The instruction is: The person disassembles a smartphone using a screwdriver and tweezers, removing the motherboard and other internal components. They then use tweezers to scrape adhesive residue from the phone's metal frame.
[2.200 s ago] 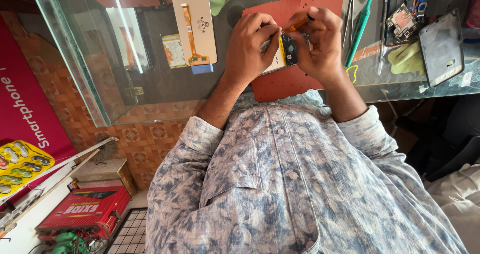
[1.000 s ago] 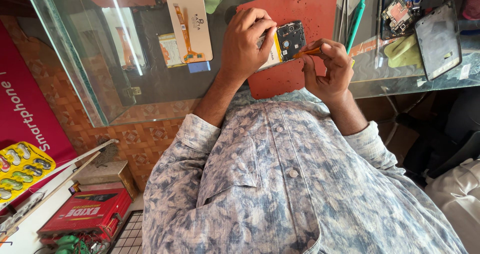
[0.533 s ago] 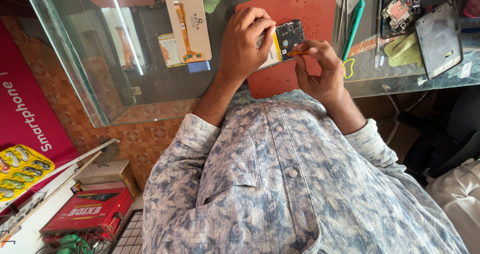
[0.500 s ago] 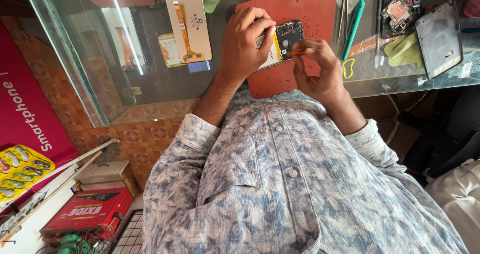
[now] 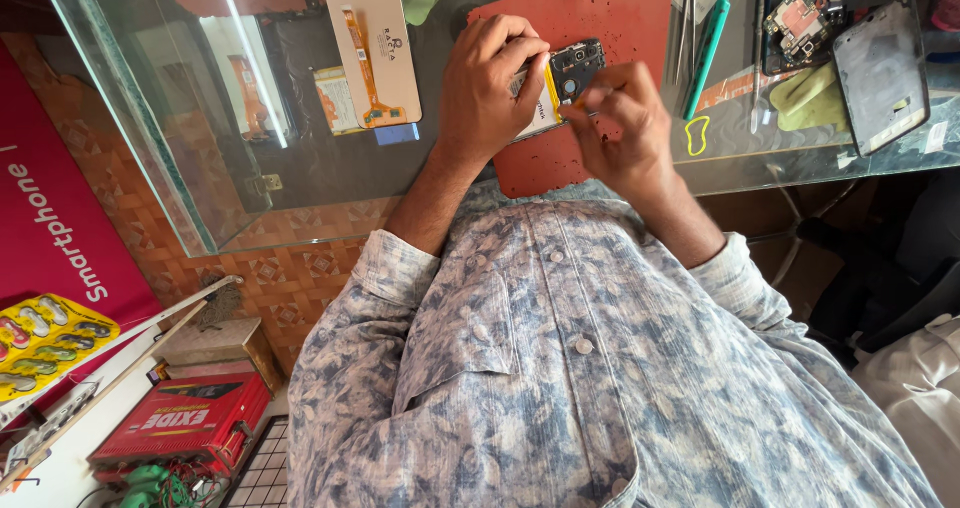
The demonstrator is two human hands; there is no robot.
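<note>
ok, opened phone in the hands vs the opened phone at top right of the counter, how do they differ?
The opened phone in hand is gripped by the left hand over the red mat, with the right hand working at it; the second opened phone lies untouched on the glass counter. The held one shows a pale battery; the other shows a reddish board. Both have their backs off.

The opened phone (image 5: 565, 83) lay on the work mat (image 5: 600, 18), between the left hand (image 5: 490, 88) and right hand (image 5: 625, 123) (both touching it); the back cover (image 5: 882, 73) sat well right.
</note>
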